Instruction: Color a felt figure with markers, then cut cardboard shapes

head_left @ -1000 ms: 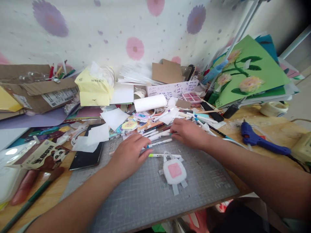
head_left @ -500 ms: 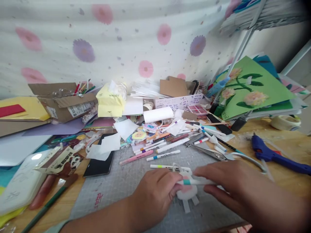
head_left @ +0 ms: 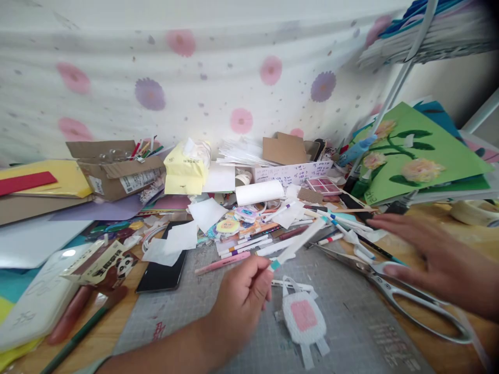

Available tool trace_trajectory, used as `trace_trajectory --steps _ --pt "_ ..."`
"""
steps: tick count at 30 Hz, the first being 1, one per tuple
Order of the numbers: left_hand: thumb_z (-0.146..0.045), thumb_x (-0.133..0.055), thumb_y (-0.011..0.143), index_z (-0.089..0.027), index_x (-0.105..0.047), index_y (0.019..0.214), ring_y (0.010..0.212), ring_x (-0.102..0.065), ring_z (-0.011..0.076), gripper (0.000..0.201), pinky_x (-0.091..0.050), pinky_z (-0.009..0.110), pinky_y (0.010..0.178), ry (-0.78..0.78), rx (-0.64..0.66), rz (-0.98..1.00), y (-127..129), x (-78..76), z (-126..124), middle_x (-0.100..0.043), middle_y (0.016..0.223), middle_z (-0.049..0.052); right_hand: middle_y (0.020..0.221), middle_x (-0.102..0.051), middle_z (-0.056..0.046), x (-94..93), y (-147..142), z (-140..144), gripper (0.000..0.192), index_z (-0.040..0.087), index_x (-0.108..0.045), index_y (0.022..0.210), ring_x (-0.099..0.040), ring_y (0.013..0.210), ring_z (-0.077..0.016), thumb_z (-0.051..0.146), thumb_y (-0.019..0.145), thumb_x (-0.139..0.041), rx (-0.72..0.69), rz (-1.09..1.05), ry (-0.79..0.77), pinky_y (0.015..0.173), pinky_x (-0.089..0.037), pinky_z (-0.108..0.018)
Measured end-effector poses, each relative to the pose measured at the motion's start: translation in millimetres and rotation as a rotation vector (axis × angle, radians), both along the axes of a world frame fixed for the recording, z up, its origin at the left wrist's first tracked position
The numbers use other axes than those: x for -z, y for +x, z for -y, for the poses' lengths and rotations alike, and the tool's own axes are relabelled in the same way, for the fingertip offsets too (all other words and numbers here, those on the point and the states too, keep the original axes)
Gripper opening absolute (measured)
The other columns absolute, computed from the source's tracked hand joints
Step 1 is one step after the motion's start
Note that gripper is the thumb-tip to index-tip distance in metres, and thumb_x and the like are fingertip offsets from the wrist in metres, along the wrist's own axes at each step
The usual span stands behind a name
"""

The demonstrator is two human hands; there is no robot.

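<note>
My left hand is closed on the lower end of a white marker with teal marks, which points up and to the right. Just right of that hand lies a small white figure with a pink square, ear-like loops and two strip legs, flat on the grey cutting mat. A capped white marker lies partly behind its ears. My right hand is open and blurred, fingers stretched out, holding nothing. It hovers over large silver-handled scissors.
Behind the mat spreads a pile of markers, paper scraps and a white paper roll. A black phone, a white case and a green-handled brush lie at left. Green flower artwork leans at right.
My right hand has come away from the marker and moved right, over the scissors. The left hand keeps the marker, now tilted upward, and the white figure is fully uncovered.
</note>
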State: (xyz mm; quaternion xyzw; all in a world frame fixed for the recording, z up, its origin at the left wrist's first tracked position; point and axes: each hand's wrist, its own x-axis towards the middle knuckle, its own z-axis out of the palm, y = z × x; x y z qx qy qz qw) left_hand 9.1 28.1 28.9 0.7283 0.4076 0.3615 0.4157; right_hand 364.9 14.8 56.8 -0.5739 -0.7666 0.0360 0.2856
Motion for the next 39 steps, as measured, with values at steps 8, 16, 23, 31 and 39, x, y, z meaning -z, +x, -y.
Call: trace_trajectory --steps 8,16,23,31,39 --pt "-0.061 -0.026 0.094 -0.019 -0.057 0.082 0.056 -0.054 0.0133 0.054 -0.038 0.021 0.05 0.185 0.51 -0.117 13 4.9 23 -0.061 0.066 0.003 0.096 -0.073 -0.002 16.9 -114 54 0.035 0.042 -0.065 0.113 -0.07 0.081 -0.0226 0.055 0.081 -0.063 -0.479 -0.604 -0.436 0.068 -0.054 -0.029" --pt "-0.07 -0.017 0.09 -0.018 -0.054 0.068 0.044 -0.041 0.0095 0.067 -0.028 0.019 0.039 -0.126 0.624 -0.225 14 -8.1 44 -0.043 0.053 -0.003 0.071 -0.074 -0.008 -13.1 -131 55 0.024 0.023 -0.076 0.079 -0.069 0.065 -0.0207 0.039 0.085 -0.06 -0.508 -0.581 -0.696 0.051 -0.05 -0.025" --pt "-0.051 -0.019 0.099 -0.019 -0.052 0.067 0.051 -0.05 0.0103 0.055 -0.037 0.019 0.049 0.083 0.571 -0.385 9 -17.7 41 -0.057 0.058 -0.002 0.051 -0.068 -0.004 -3.9 -93 32 0.026 0.021 -0.076 0.067 -0.061 0.044 -0.0151 0.046 0.075 -0.073 -0.136 -1.272 -0.518 0.042 -0.048 -0.024" --pt "-0.025 -0.041 0.093 -0.021 -0.06 0.077 0.056 -0.061 0.0178 0.025 -0.044 0.029 0.054 0.573 0.499 -0.638 7 -4.3 33 -0.066 0.066 0.002 0.048 -0.058 0.006 32.0 -117 12 0.02 0.018 -0.061 0.065 -0.049 0.042 -0.0076 0.026 0.069 -0.08 -0.018 -1.136 -0.599 0.041 -0.038 -0.018" --pt "-0.026 -0.042 0.092 -0.021 -0.063 0.079 0.047 -0.059 0.0199 0.025 -0.046 0.033 0.045 0.705 0.435 -0.699 1 2.9 33 -0.064 0.058 0.001 0.044 -0.048 0.008 40.8 -127 1 0.03 0.021 -0.048 0.058 -0.038 0.037 -0.0067 0.03 0.075 -0.071 0.009 -0.915 -0.458 0.035 -0.028 -0.019"
